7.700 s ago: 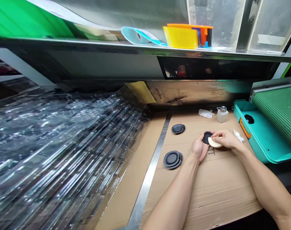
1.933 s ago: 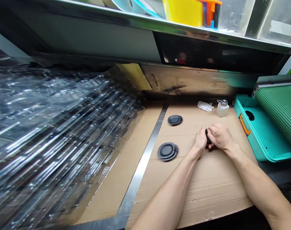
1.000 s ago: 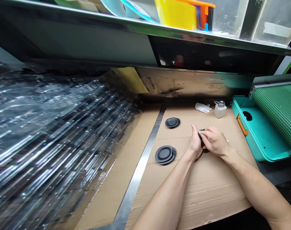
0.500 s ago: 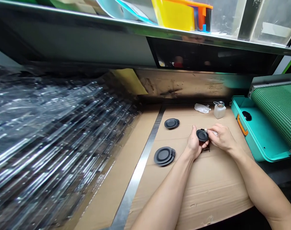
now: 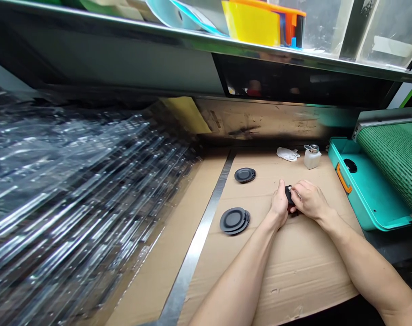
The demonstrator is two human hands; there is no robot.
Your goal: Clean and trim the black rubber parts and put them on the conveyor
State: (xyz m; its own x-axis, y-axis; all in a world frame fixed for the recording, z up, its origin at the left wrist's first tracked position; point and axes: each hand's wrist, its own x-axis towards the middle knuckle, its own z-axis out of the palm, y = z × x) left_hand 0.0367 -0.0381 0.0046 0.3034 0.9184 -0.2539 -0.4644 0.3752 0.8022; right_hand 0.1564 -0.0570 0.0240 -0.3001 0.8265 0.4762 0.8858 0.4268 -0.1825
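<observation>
My left hand (image 5: 280,203) is closed around a black round plastic part (image 5: 288,194), now turned so that only a narrow side of it shows. My right hand (image 5: 309,199) is pressed up to the part from the right, fingers pinched on a small white piece (image 5: 290,187) that looks like cloth; most of it is hidden. To the left on the cardboard lie two small stacks of similar black discs with tabs: a larger-disc stack (image 5: 234,221) and, farther back, a smaller-disc stack (image 5: 244,174).
Behind my hands are a crumpled white wipe (image 5: 287,154) and a white pump bottle (image 5: 312,157). A teal bin (image 5: 368,217) holding a black part stands at right, beside a green conveyor belt (image 5: 395,149). Clear plastic trays (image 5: 73,217) fill the left. A metal shelf (image 5: 192,38) runs overhead.
The black part has been tilted from face-up to nearly edge-on in my left hand. My right hand has moved slightly left, closer over it. The view has shifted slightly.
</observation>
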